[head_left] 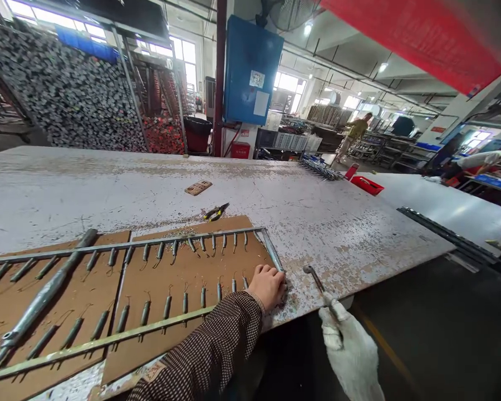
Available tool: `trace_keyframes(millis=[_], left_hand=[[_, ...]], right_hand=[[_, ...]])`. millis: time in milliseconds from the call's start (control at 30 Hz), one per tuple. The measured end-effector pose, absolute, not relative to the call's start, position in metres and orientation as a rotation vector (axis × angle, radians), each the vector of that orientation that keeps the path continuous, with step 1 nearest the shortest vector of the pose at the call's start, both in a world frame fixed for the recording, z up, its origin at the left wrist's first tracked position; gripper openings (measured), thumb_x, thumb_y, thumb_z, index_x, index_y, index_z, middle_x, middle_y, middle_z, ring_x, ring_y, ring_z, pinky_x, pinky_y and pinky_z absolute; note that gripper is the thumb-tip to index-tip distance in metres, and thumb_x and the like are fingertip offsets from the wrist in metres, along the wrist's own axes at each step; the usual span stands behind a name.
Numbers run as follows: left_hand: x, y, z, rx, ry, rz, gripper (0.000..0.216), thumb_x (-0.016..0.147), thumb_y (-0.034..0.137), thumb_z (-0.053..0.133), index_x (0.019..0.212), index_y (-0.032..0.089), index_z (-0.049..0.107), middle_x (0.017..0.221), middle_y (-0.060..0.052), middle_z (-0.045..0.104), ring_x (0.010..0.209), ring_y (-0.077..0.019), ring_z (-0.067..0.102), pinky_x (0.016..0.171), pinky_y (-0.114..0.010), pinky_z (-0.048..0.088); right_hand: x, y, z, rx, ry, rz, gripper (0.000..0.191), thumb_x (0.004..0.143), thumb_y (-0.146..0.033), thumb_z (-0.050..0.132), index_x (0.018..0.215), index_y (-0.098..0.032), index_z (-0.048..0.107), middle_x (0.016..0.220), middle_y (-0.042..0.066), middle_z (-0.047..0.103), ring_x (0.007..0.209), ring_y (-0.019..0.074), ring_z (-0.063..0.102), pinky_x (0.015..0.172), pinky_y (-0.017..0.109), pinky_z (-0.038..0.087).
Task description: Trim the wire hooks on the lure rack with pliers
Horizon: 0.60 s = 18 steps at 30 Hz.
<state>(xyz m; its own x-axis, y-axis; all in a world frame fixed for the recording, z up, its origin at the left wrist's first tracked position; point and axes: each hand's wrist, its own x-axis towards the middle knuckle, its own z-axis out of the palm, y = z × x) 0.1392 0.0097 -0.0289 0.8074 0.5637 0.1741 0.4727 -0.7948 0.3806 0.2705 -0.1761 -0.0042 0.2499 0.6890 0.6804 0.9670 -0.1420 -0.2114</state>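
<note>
My bare left hand point(269, 285) rests closed on the right end of a long metal frame point(121, 245), which lies on brown cardboard point(183, 273) and carries two rows of several grey slugs on wire hooks. My right hand point(348, 348), in a white glove, is shut on a small metal tool point(314, 277) whose hooked head points up and left, just right of the frame's end. A grey metal bar point(45, 295) lies slantwise across the frame at the left.
The worn white table point(338, 223) also bears yellow-handled pliers point(216, 211), a small brown tag point(198, 187) and a pile of metal racks point(319, 167) at the far right. A red tray point(367, 185) sits beyond. A person point(354, 133) stands far off.
</note>
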Motion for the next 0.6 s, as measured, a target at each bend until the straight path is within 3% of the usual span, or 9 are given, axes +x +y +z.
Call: trace_keyframes(millis=[100,267,433,600], left_hand=[[0.1398,0.0099,-0.0295,2.668,0.801,0.392,0.011,0.093,0.033,0.057,0.095,0.023,0.062,0.1,-0.004,0.068,0.102,-0.023,0.055,0.098,-0.043,0.033],[0.1397,0.0102,-0.0309,2.682,0.78,0.408,0.012,0.094,0.033,0.056,0.093,0.022,0.062,0.1,-0.004,0.068,0.1,-0.0229,0.055,0.097,-0.043,0.033],[0.1394,0.0107,-0.034,2.676,0.783,0.43,0.012,0.095,0.032,0.055,0.094,0.022,0.061,0.098,-0.004,0.067,0.098,-0.0223,0.055,0.096,-0.042,0.034],[0.1399,0.011,-0.0364,2.708,0.774,0.455,0.013,0.095,0.032,0.054,0.094,0.022,0.061,0.097,-0.004,0.067,0.098,-0.0228,0.054,0.096,-0.043,0.034]], right_hand=[[0.2728,-0.1749,-0.0113,-1.9,-1.679,-0.486,0.037,0.106,-0.036,0.04,0.123,-0.019,0.068,0.086,0.004,0.076,0.066,0.0172,0.069,0.06,0.026,0.052],[0.2721,-0.1752,-0.0115,-1.904,-1.476,-0.483,0.035,0.104,-0.037,0.047,0.127,-0.017,0.065,0.1,0.008,0.076,0.083,0.0192,0.072,0.078,0.027,0.055],[0.2711,-0.1769,-0.0155,-1.946,-1.74,-0.521,0.039,0.106,-0.037,0.038,0.125,-0.022,0.069,0.069,0.002,0.069,0.057,0.0171,0.062,0.056,0.027,0.048],[0.2724,-0.1787,-0.0098,-1.946,-1.48,-0.552,0.038,0.104,-0.04,0.045,0.126,-0.018,0.066,0.085,0.007,0.073,0.073,0.02,0.068,0.069,0.028,0.052]])
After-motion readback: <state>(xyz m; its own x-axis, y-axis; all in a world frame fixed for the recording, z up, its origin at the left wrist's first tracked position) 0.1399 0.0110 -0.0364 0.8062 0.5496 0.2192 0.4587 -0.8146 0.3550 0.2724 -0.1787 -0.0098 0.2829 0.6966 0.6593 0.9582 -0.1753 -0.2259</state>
